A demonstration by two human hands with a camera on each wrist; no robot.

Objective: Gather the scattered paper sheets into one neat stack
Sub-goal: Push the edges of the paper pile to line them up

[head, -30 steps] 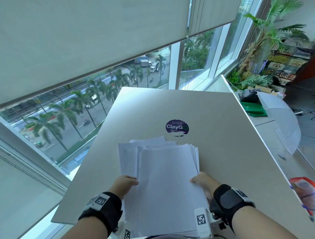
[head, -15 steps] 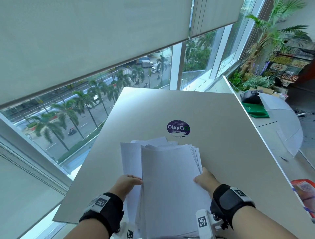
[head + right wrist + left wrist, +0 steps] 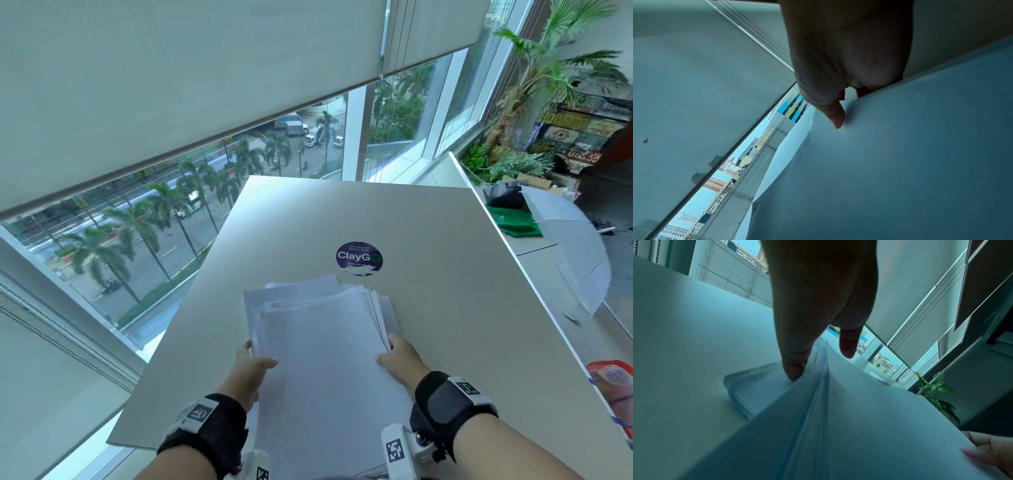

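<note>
A thick bundle of white paper sheets [image 3: 325,363] is lifted at its near end above the beige table [image 3: 445,274], its far edges fanned and uneven. My left hand [image 3: 255,365] grips the bundle's left edge, thumb on top and fingers underneath. In the left wrist view the left hand [image 3: 818,363] pinches the sheets [image 3: 849,426]. My right hand [image 3: 394,356] grips the right edge, thumb on the top sheet. The right wrist view has that hand [image 3: 840,112] with its thumb pressed on the paper [image 3: 900,162]. A few sheets [image 3: 301,286] stick out at the far left.
A round purple ClayGo sticker [image 3: 359,257] sits on the table just beyond the sheets. A window [image 3: 171,219] runs along the table's left and far sides. To the right are a white umbrella [image 3: 568,253], a green bag [image 3: 513,222], plants [image 3: 534,85] and a red packet [image 3: 613,387].
Both hands have slid farther up the sides of the bundle and drawn the sheets closer together; the left overhang has narrowed and the near end has risen.
</note>
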